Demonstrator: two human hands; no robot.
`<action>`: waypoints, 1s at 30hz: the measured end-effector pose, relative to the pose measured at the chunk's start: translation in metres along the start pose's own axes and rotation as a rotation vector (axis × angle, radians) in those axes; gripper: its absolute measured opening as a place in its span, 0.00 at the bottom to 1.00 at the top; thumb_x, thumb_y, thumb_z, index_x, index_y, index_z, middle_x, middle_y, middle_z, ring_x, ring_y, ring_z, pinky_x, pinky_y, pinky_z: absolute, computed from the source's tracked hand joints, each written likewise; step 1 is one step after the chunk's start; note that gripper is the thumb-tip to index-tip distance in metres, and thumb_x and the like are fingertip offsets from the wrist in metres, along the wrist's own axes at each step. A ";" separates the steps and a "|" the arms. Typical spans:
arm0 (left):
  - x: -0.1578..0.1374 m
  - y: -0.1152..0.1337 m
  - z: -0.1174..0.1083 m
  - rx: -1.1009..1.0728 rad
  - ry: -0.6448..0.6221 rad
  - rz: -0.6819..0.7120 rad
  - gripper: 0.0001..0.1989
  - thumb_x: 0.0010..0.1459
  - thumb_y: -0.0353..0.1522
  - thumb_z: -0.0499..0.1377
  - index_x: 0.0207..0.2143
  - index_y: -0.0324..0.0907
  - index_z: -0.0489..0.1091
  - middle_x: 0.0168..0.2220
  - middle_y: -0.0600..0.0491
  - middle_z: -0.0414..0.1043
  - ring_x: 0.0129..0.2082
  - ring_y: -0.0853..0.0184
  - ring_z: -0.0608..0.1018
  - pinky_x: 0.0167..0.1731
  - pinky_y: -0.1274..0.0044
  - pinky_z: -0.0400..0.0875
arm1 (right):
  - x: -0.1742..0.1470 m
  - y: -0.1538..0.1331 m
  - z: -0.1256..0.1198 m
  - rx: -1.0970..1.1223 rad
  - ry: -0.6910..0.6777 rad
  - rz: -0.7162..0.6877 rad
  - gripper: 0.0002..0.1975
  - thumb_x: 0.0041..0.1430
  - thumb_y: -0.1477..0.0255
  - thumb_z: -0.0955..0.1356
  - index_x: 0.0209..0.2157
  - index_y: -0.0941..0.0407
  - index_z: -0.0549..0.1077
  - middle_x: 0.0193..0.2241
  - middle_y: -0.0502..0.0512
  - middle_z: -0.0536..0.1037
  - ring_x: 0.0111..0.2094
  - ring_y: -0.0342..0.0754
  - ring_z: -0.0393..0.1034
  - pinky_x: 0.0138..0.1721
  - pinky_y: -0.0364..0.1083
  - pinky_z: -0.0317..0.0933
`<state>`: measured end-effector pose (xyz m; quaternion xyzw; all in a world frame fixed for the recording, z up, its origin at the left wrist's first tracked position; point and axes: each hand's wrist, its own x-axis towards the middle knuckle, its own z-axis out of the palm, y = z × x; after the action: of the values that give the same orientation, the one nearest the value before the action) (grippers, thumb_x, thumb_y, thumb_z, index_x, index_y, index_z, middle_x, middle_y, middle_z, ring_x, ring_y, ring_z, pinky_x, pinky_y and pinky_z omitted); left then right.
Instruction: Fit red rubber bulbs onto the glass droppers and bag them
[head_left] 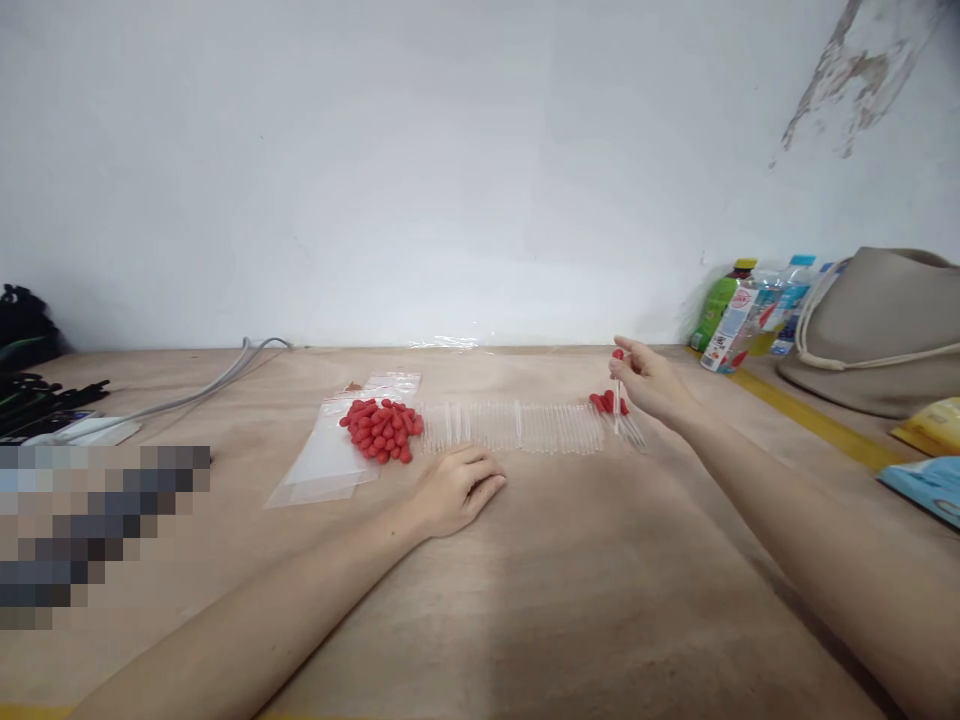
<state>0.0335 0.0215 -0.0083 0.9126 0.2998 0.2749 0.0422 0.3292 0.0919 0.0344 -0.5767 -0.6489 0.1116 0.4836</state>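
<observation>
My right hand (646, 380) pinches a glass dropper (616, 395) near its red rubber bulb, with the clear tube pointing down. Just below it, several droppers with red bulbs (600, 403) lie on the table, partly behind the held one. A long row of clear glass tubes (559, 428) lies side by side across the middle. My left hand (459, 490) rests on the table at the near edge of the row's left part, fingers loosely bent and thumb apart, holding nothing visible. To its upper left is a pile of red rubber bulbs (381, 430).
Clear plastic bags (322, 465) lie under and beside the bulb pile. A grey cable (202, 385) runs along the left. Bottles (731, 315), a beige bag (877, 320) and blue and yellow packets (930, 485) stand or lie at right. A white wall (480, 180) closes the back.
</observation>
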 end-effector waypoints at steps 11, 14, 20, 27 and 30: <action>0.001 0.001 -0.001 0.003 -0.038 -0.008 0.11 0.59 0.31 0.48 0.33 0.39 0.68 0.32 0.50 0.69 0.35 0.67 0.71 0.38 0.75 0.65 | 0.005 0.039 0.021 -0.432 -0.095 0.140 0.14 0.48 0.69 0.64 0.37 0.60 0.69 0.22 0.52 0.72 0.26 0.44 0.65 0.28 0.41 0.54; 0.001 0.000 -0.001 0.003 -0.035 -0.009 0.11 0.59 0.31 0.48 0.33 0.39 0.69 0.32 0.50 0.68 0.35 0.67 0.71 0.37 0.75 0.65 | 0.003 0.037 0.021 -0.453 -0.055 0.121 0.17 0.48 0.67 0.64 0.40 0.62 0.68 0.23 0.53 0.72 0.27 0.45 0.66 0.28 0.42 0.54; 0.001 0.000 0.000 0.000 -0.021 0.006 0.11 0.59 0.31 0.48 0.33 0.40 0.69 0.32 0.50 0.69 0.35 0.67 0.71 0.37 0.75 0.65 | -0.020 0.018 0.023 -0.489 -0.112 0.007 0.09 0.49 0.67 0.63 0.26 0.58 0.70 0.23 0.53 0.72 0.26 0.44 0.65 0.25 0.41 0.52; 0.000 -0.002 0.000 0.092 0.108 -0.076 0.07 0.56 0.32 0.52 0.33 0.41 0.69 0.30 0.51 0.69 0.34 0.65 0.70 0.36 0.72 0.63 | -0.049 0.001 0.036 -0.595 -0.205 -0.030 0.10 0.50 0.68 0.62 0.24 0.57 0.72 0.25 0.56 0.73 0.27 0.48 0.66 0.28 0.44 0.55; -0.002 -0.006 -0.003 0.174 0.189 -0.174 0.06 0.54 0.32 0.53 0.32 0.41 0.68 0.30 0.52 0.69 0.33 0.64 0.69 0.35 0.72 0.61 | -0.051 -0.001 0.037 -0.581 -0.222 0.016 0.11 0.49 0.66 0.63 0.23 0.57 0.72 0.24 0.57 0.74 0.28 0.49 0.66 0.28 0.45 0.56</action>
<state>0.0269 0.0248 -0.0081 0.8535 0.4028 0.3280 -0.0417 0.2934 0.0635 -0.0091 -0.6802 -0.6978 -0.0124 0.2241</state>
